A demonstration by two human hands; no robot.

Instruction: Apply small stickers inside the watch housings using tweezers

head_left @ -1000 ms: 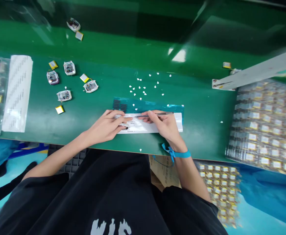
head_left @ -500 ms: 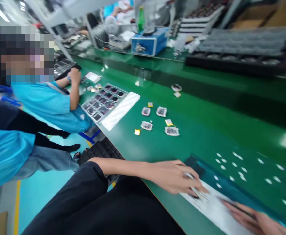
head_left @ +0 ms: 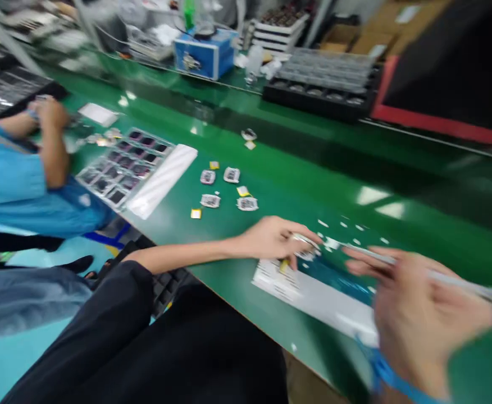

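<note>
Left hand (head_left: 273, 241) pinches the circuit module (head_left: 307, 255), now shifted from over the white strip (head_left: 334, 314) to its far edge, while right hand (head_left: 418, 303) grips tweezers (head_left: 374, 256) beyond it, apparently addressing the loose white tabs (head_left: 332, 243).

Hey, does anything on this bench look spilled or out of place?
One small white piece lies alone near the front edge of the green bench, while most other white pieces are scattered beyond the nearer white strip. It looks strayed, perhaps dropped. Blur keeps me from judging damage.
</note>
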